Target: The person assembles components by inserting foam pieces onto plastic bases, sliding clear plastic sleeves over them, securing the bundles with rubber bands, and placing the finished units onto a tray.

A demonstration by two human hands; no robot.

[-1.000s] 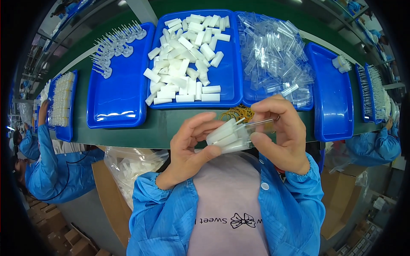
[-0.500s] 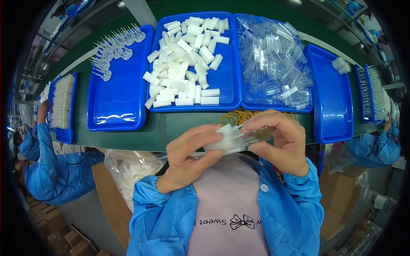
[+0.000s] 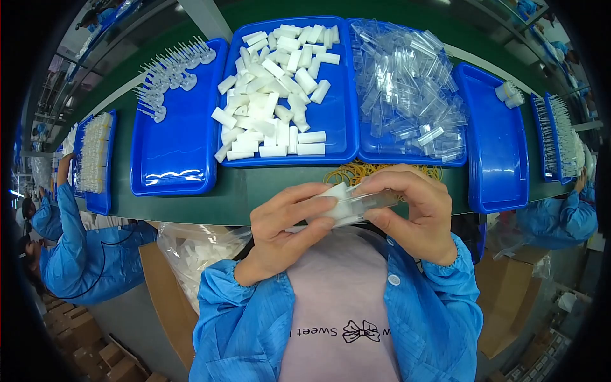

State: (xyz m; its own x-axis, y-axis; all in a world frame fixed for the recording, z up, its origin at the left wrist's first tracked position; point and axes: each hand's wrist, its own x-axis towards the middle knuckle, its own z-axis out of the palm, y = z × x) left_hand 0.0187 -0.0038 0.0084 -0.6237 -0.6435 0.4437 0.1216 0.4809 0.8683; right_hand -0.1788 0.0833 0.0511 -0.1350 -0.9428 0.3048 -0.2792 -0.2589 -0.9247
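Closer together than a second ago, the left hand (image 3: 280,230) grips white oblong blocks (image 3: 339,192) while the right hand (image 3: 425,207) pinches a clear plastic sleeve (image 3: 377,202) at their right end, near yellow rubber bands (image 3: 347,173) on the green table (image 3: 245,191).

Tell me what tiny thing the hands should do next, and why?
Probably ease the clear plastic piece gently toward the left hand. The right hand pinches it, the left grips white material, and the two parts seem to meet between the hands, with some clear plastic sticking out.
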